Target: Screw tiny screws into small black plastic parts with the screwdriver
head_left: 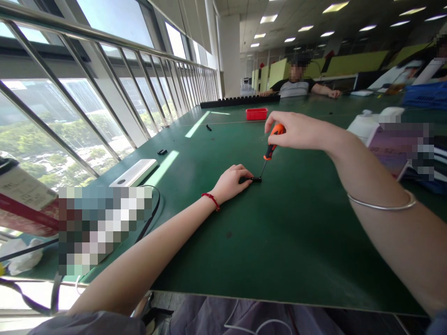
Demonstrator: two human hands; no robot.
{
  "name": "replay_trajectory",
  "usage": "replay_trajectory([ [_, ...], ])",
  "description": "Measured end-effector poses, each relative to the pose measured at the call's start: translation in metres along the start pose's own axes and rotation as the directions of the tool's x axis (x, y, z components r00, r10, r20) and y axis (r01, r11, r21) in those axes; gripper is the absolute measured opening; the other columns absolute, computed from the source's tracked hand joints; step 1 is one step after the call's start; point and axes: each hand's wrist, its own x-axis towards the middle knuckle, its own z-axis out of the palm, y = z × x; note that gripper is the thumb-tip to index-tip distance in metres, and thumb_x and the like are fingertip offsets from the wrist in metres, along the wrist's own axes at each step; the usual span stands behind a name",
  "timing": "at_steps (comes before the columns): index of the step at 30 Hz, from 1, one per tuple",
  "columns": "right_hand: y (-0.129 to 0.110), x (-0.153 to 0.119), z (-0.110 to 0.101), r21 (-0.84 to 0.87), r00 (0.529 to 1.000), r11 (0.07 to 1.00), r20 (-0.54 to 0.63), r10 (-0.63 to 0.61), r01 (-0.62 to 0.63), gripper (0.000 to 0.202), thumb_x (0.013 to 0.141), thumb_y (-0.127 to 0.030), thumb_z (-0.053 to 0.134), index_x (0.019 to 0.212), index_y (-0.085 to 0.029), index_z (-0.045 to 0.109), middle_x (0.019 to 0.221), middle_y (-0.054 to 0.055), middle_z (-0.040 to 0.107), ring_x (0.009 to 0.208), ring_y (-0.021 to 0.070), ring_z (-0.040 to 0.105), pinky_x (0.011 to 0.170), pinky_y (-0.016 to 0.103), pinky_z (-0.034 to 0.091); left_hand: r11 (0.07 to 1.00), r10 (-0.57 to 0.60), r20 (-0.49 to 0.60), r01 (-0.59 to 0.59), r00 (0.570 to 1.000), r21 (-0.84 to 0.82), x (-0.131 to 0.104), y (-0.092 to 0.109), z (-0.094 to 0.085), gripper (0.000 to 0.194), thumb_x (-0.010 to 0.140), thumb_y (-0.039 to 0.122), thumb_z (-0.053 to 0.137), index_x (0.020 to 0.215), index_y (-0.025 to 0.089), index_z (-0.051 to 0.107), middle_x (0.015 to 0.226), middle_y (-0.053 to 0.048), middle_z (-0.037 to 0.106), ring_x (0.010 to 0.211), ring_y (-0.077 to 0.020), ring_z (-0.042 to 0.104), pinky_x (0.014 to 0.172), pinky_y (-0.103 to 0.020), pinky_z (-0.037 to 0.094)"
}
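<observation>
black part [257, 179]: small, slim, dark; lying on the green tabletop [223, 251];
screwdriver [270, 151]: orange-and-black handle, thin shaft; tilted, tip at the part's right end;
left hand [231, 183]: grip pinched on the part's left end;
right hand [296, 131]: grip closed round the handle;
red tray [256, 115]: farther back

The single camera sits on the person's head and looks forward and downward, from near above the green table [296, 242], with the far ceiling [300, 11] also inside its view.
</observation>
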Motion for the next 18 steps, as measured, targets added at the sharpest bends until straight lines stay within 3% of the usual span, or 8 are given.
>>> replay_trajectory([
  [3,-0.0006,0.0,-0.0004,0.007,0.999,0.999,0.034,0.04,-0.041,0.024,0.078,-0.044,0.056,0.084,-0.021,0.061,0.077,0.004,0.058,0.063,0.016,0.048,0.057,0.03,0.031,1.0,0.004,0.0,-0.004,1.0,-0.002,0.0001,-0.0002,-0.0001,0.018,0.085,0.023,0.056,0.095,0.018,0.07,0.1,-0.006,0.065,0.095,-0.0214,0.057,0.084,-0.033,0.048],
  [6,-0.0004,-0.0008,-0.0015,0.018,0.998,0.999,0.05,0.049,-0.05,0.04,0.086,-0.054,0.042,0.074,-0.02,0.06,0.065,0.004,0.052,0.059,0.0159,0.045,0.058,0.032,0.029,1.0,0.01,0.001,-0.01,1.0,-0.003,0.0004,-0.0007,-0.0001,0.019,0.085,0.023,0.055,0.095,0.018,0.07,0.1,-0.006,0.065,0.094,-0.021,0.057,0.084,-0.033,0.048],
  [11,0.0001,-0.0008,-0.0013,0.039,1.0,0.999,0.0,-0.004,0.004,0.022,0.079,-0.039,0.056,0.092,-0.021,0.059,0.08,0.004,0.06,0.066,0.0159,0.049,0.059,0.029,0.032,1.0,0.009,0.001,-0.009,1.0,0.009,0.0003,-0.0017,0.0002,0.019,0.085,0.024,0.055,0.095,0.018,0.07,0.099,-0.005,0.064,0.092,-0.0207,0.057,0.083,-0.033,0.048],
  [13,-0.0004,-0.0003,-0.001,0.031,1.0,1.0,-0.006,0.002,-0.001,0.021,0.077,-0.039,0.058,0.089,-0.021,0.058,0.082,0.004,0.061,0.068,0.0166,0.05,0.06,0.029,0.032,1.0,0.013,-0.001,-0.013,1.0,0.012,0.0001,-0.0017,0.0002,0.019,0.085,0.025,0.055,0.095,0.018,0.07,0.098,-0.006,0.064,0.093,-0.0209,0.057,0.083,-0.033,0.048],
  [18,-0.0007,-0.0014,-0.002,0.028,0.999,0.999,0.052,0.017,-0.018,0.041,0.086,-0.056,0.043,0.074,-0.02,0.059,0.061,0.002,0.047,0.056,0.0143,0.042,0.058,0.031,0.03,1.0,0.007,0.0,-0.007,1.0,0.007,0.0001,-0.0009,0.0,0.019,0.085,0.025,0.055,0.095,0.018,0.07,0.099,-0.006,0.064,0.094,-0.021,0.057,0.084,-0.033,0.048],
])
